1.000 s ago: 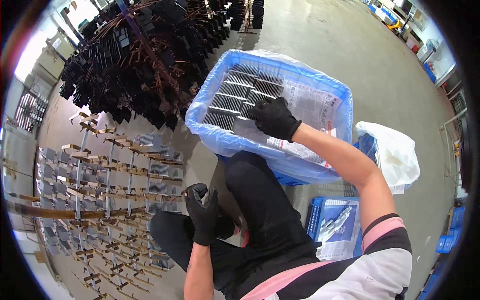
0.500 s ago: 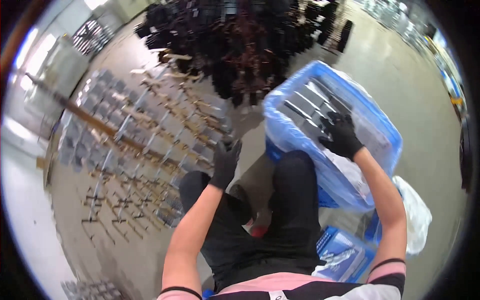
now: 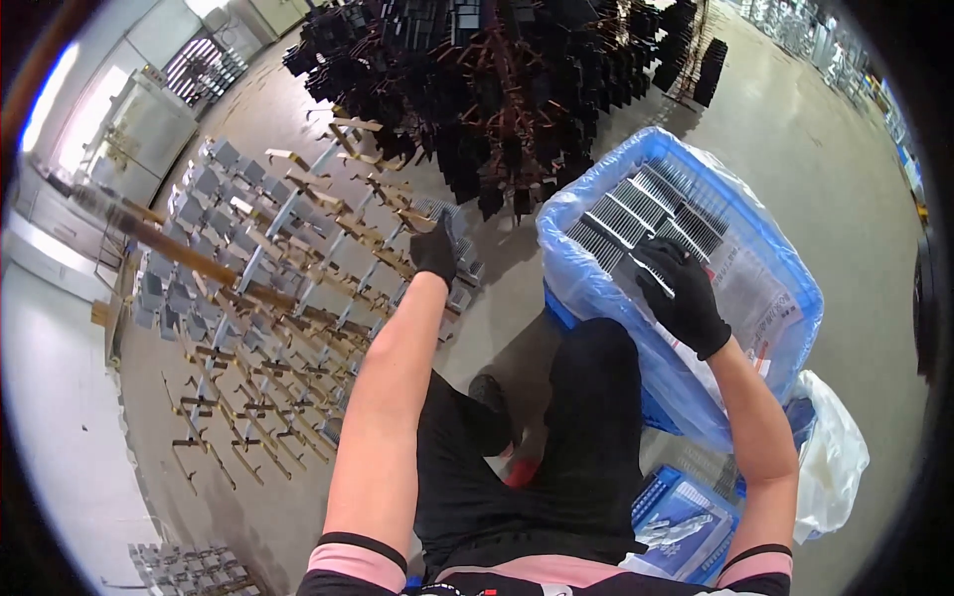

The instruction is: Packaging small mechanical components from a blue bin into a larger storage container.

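Note:
My left hand (image 3: 434,250), in a black glove, reaches to the near side of a metal hanging rack (image 3: 283,223). Its fingers close on a finned grey heat sink (image 3: 463,244) at the rack's edge; part of the grip is hidden. My right hand (image 3: 684,298), also black-gloved, is inside a blue basket (image 3: 795,283) lined with clear blue plastic. Its bent fingers hold the shiny edge of a heat sink (image 3: 653,277). Beside them, dark finned heat sinks (image 3: 626,217) lie in rows over a printed sheet (image 3: 757,288).
A dense rack of black parts (image 3: 497,89) stands ahead. A brown pole (image 3: 189,243) crosses the left rack, which bears several grey plates. Low on the right are a blue crate (image 3: 686,526) and a white plastic bag (image 3: 833,457). More grey parts (image 3: 189,568) lie at the lower left.
My left hand has moved forward from near my knee to the heat sink at the rack. My right hand's fingers, spread before, are now bent, and the hand sits slightly nearer me.

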`<state>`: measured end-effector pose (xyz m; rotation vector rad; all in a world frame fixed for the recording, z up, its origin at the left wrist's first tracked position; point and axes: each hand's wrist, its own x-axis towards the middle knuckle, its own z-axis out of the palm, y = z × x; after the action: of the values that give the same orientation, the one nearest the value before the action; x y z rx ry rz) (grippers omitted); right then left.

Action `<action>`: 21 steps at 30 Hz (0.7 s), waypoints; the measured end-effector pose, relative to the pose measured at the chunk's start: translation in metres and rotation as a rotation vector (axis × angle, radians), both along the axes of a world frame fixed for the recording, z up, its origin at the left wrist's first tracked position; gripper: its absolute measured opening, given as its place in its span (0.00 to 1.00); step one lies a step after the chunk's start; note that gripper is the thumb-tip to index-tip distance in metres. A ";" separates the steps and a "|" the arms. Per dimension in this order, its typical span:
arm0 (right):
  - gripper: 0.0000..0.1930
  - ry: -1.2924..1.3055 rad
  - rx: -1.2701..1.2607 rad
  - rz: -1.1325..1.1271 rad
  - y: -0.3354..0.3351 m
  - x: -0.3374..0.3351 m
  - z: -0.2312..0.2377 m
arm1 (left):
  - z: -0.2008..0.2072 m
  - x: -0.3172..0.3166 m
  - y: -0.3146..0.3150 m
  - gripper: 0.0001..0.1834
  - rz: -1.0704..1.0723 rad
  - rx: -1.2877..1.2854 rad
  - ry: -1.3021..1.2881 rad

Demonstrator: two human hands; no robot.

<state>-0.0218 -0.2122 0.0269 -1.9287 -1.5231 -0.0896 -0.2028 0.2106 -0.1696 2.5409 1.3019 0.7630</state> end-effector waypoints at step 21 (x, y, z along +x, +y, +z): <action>0.16 0.029 0.112 0.008 0.007 -0.002 -0.001 | 0.024 0.035 -0.005 0.50 0.677 -0.876 -0.330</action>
<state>-0.0238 -0.2050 0.0256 -1.8282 -1.4760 -0.1399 -0.1675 0.2060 -0.1459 1.2494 1.8391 0.4942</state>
